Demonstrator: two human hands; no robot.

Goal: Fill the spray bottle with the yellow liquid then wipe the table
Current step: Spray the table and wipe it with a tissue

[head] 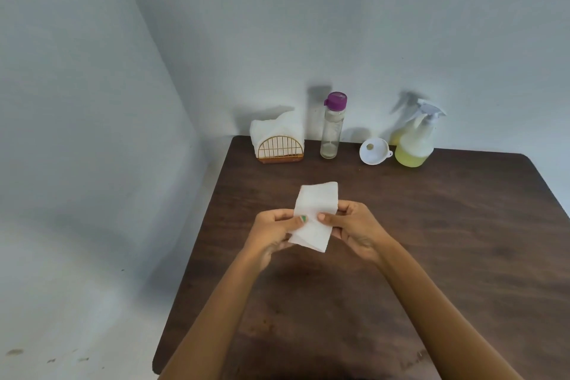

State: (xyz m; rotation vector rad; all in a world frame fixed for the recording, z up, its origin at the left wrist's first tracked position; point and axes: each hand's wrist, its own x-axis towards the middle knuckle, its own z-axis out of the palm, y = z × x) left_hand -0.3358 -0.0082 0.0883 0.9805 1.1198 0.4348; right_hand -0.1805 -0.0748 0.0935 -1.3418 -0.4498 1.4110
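Both bare forearms reach forward, wrists converging. Left hand and right hand each pinch with thumb over curled fingers.

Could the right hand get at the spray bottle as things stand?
Probably not at once: the right hand shares a grip on the napkin with the left hand. The table between it and the spray bottle looks free.

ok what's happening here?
A person holds a white tissue over the table, left hand and right hand each pinching a side. At the back stand the spray bottle with yellow liquid in it, a funnel, a near-empty capped bottle and a tissue holder.
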